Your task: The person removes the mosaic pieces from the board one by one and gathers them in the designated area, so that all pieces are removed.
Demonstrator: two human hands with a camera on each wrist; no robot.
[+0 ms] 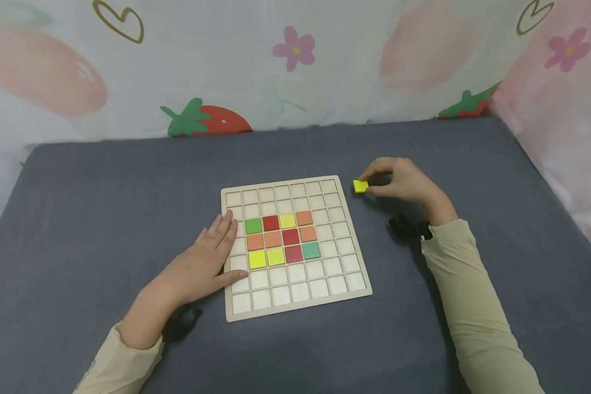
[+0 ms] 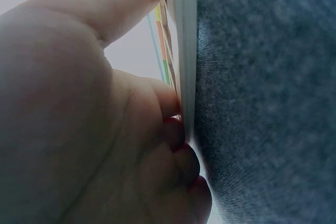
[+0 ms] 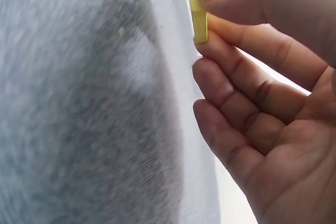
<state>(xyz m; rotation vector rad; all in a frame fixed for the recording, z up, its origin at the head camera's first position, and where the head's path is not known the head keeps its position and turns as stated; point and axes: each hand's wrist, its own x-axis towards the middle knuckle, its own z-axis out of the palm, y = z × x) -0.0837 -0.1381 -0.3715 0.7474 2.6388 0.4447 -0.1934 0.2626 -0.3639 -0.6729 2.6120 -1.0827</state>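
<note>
A square wooden grid board point(image 1: 295, 291) lies on the dark cloth, with a block of coloured tiles in its middle cells: green, red, yellow, orange and teal. My left hand point(image 1: 204, 262) rests with straight fingers over the board's left edge, thumb spread toward the lower yellow tile point(image 1: 257, 259). In the left wrist view the fingertips touch the board's rim point(image 2: 185, 51). Off the board's upper right corner, my right hand point(image 1: 405, 180) pinches a loose yellow tile point(image 1: 360, 186) between thumb and fingers. The right wrist view shows that tile point(image 3: 198, 14) edge-on, close over the cloth.
Dark grey cloth point(image 1: 128, 208) covers the table around the board. Behind it hangs a white curtain point(image 1: 335, 82) printed with strawberries, flowers and hearts. A black wrist device point(image 1: 406, 227) sits under the right wrist, another point(image 1: 181, 323) under the left.
</note>
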